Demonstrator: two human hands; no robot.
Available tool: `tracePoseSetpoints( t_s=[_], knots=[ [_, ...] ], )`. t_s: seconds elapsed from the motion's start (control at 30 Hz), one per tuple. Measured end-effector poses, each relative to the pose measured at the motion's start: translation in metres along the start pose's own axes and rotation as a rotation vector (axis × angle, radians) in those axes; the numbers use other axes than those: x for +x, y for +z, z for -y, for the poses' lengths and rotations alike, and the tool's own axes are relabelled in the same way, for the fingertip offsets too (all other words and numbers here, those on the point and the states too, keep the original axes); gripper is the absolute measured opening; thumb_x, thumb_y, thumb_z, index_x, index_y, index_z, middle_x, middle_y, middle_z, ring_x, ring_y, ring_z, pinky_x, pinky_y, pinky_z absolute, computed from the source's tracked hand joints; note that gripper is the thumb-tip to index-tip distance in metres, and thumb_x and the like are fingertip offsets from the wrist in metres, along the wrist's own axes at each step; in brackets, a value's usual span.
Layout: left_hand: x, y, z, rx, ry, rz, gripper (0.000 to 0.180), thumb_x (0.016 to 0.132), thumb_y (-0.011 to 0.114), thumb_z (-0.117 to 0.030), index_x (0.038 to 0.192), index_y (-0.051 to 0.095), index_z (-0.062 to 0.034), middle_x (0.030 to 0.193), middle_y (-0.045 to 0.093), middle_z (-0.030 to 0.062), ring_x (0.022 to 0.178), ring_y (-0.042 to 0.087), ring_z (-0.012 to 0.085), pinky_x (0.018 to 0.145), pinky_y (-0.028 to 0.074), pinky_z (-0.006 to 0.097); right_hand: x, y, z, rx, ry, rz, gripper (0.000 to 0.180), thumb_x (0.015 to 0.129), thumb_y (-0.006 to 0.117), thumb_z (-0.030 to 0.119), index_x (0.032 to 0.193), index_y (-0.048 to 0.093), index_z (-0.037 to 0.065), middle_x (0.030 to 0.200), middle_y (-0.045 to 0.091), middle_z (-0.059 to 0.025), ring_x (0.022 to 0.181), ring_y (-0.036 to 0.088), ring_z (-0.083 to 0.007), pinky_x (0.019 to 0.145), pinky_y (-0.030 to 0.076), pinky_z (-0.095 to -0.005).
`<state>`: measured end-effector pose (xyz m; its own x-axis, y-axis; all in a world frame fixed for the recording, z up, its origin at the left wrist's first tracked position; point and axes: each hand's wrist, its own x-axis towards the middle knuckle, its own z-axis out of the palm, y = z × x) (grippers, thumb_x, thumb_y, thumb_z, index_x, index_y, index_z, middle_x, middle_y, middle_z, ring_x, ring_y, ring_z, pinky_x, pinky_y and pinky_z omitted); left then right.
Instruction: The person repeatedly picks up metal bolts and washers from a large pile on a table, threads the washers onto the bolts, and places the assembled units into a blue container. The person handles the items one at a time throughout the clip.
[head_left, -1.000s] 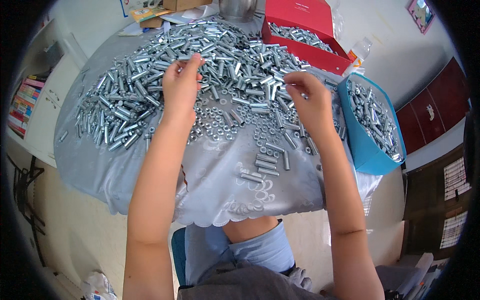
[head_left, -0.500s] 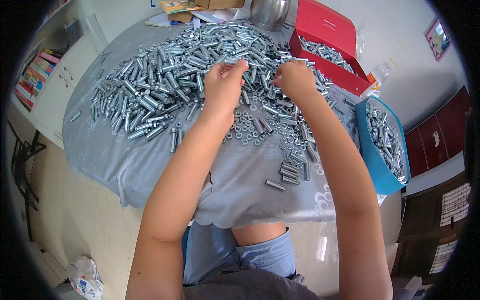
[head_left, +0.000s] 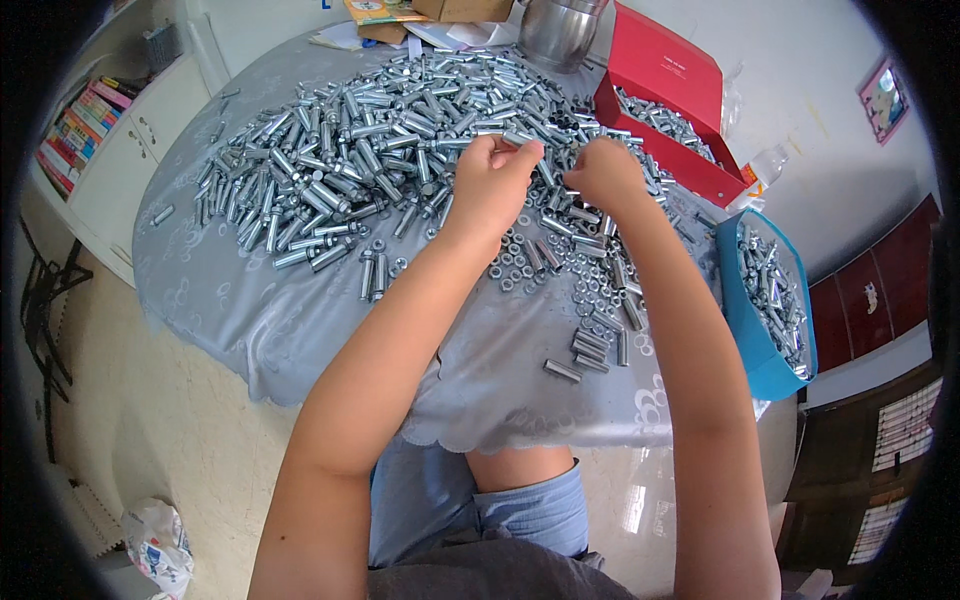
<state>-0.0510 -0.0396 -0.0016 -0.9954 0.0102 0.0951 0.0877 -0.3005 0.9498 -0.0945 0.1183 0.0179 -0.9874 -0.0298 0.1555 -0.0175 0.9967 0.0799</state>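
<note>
My left hand is closed around a shiny metal anchor bolt, held sideways between thumb and fingers above the front of a big heap of anchor bolts. Just to its right, my right hand has its fingers curled in a pinch; whatever is in them is hidden. Loose nuts and washers lie below and between my hands on the grey tablecloth. A few metal sleeves rest nearer to me, beside my right forearm.
At the back right stands an open red box filled with metal parts. A blue container of bolts sits at the table's right edge, a plastic bottle behind it. A metal pot and a cardboard box are at the back.
My left hand has moved to the right, closer to my right hand, still with the bolt in it. My right hand stays over nearly the same spot. The whole view has shifted slightly.
</note>
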Motion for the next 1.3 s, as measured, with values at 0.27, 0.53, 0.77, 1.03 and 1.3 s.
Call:
tracePoseSetpoints(
  t_s=[0.27,0.53,0.77,1.03,1.3],
  knots=[
    [-0.013,0.005,-0.005,0.040,-0.040,0.327,0.026,0.079,0.066,-0.025,0.099,0.062,-0.0089,0.079,0.059,-0.0046,0.069,0.049,0.0038,0.059,0.037,0.019,-0.075,-0.027,-0.031,1.556,0.034,-0.327,0.017,0.083,0.058,0.009,0.093,0.057,-0.004,0.080,0.059,-0.0067,0.071,0.060,-0.0134,0.065,0.051,-0.0254],
    [-0.023,0.019,0.002,-0.017,-0.156,0.541,0.020,0.082,0.061,-0.010,0.101,0.060,-0.0048,0.086,0.060,-0.0003,0.077,0.053,0.0061,0.070,0.044,0.023,-0.117,0.002,-0.038,1.613,-0.035,-0.317,0.016,0.081,0.061,0.004,0.094,0.055,-0.003,0.082,0.059,-0.0054,0.070,0.058,-0.0114,0.063,0.048,-0.0232],
    [-0.027,0.023,0.022,0.607,0.292,0.411,0.019,0.076,0.068,-0.008,0.078,0.051,-0.0005,0.084,0.062,0.0058,0.074,0.059,0.0100,0.065,0.046,0.023,-0.118,0.004,-0.034,1.494,-0.089,-0.338,0.011,0.082,0.062,0.008,0.090,0.060,0.000,0.080,0.058,0.0000,0.069,0.049,-0.0032,0.060,0.039,-0.0173],
    [-0.035,0.024,0.016,0.774,0.403,0.452,0.027,0.073,0.071,-0.019,0.089,0.059,-0.0011,0.078,0.063,0.0090,0.071,0.062,0.0174,0.066,0.048,0.028,-0.124,-0.001,-0.029,1.509,-0.120,-0.371,0.013,0.085,0.058,0.011,0.090,0.058,-0.001,0.074,0.053,0.0015,0.065,0.045,-0.0035,0.059,0.038,-0.0185],
    [-0.037,0.027,0.016,0.760,0.411,0.464,0.025,0.074,0.069,-0.022,0.088,0.060,-0.0038,0.081,0.065,0.0110,0.076,0.063,0.0224,0.067,0.048,0.031,-0.121,0.008,-0.032,1.314,-0.158,-0.279,0.021,0.088,0.053,0.017,0.095,0.058,-0.002,0.078,0.055,-0.0039,0.070,0.049,-0.0096,0.062,0.040,-0.0231]
  ],
)
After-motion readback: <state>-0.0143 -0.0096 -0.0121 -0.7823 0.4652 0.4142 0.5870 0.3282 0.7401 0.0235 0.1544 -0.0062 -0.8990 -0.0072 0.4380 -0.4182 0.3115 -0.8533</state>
